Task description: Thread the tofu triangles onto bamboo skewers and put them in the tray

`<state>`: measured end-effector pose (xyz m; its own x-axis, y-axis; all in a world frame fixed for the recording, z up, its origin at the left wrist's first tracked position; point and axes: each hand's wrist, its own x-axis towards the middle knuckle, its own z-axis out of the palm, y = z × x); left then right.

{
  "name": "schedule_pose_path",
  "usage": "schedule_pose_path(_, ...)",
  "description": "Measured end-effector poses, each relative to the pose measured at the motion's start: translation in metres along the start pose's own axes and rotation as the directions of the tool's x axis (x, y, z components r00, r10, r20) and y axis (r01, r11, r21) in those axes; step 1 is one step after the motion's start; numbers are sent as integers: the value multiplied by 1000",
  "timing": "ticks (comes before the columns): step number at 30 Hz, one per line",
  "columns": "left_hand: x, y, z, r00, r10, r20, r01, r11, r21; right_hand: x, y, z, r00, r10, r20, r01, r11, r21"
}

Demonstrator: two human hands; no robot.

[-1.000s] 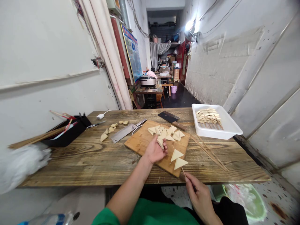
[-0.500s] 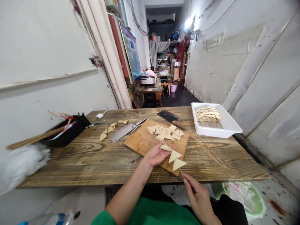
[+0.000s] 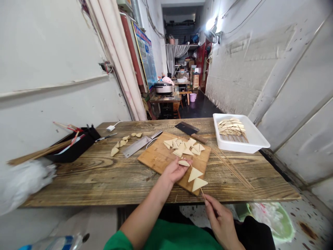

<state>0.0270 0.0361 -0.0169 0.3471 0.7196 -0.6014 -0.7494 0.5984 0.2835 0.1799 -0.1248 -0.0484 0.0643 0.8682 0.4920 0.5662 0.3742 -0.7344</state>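
Observation:
My left hand (image 3: 173,170) rests on the wooden cutting board (image 3: 156,158) and pinches a pale triangular tofu piece (image 3: 183,163). My right hand (image 3: 220,219) is at the table's near edge, closed on a thin bamboo skewer (image 3: 201,191). Two tofu triangles (image 3: 197,178) are threaded on that skewer and lie on the board's near corner, just right of the left hand. A heap of cut tofu triangles (image 3: 184,147) lies at the far end of the board.
A white tray (image 3: 256,140) with filled skewers stands at the right. Loose bamboo skewers (image 3: 230,167) lie beside the board. Two cleavers (image 3: 139,144) (image 3: 189,130) lie behind the board, tofu scraps (image 3: 120,144) to the left, a black box of sticks (image 3: 74,148) at far left.
My left hand picked a triangle from the heap and drew it back toward the skewer's tip. The right hand stayed on the skewer, shifting slightly.

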Motion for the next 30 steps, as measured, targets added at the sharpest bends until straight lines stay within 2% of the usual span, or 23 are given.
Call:
schedule_pose_path(3,3,0,5,999,43,-9,-43,999,6,-1,1,0,999,10,45,-10,1000,-3)
schedule_pose_path(9,-8,-5,8,973,164,160,-180,979,91,0,3,0,998,30,46,-29,999,-18)
schedule_pose_path(14,-22,-5,5,952,212,221,-258,945,203,-2,6,0,999,33,29,-33,999,-12)
schedule_pose_path(19,-23,-6,-2,956,169,238,-250,895,370,-2,10,-2,1000,22,13,-22,1000,-15)
schedule_pose_path(25,-21,-1,-6,975,155,159,-202,917,344,-2,4,-5,996,39,75,-38,999,-14)
schedule_pose_path(30,-21,4,-9,982,117,149,-165,915,369,-2,0,-4,995,33,93,-32,999,-8)
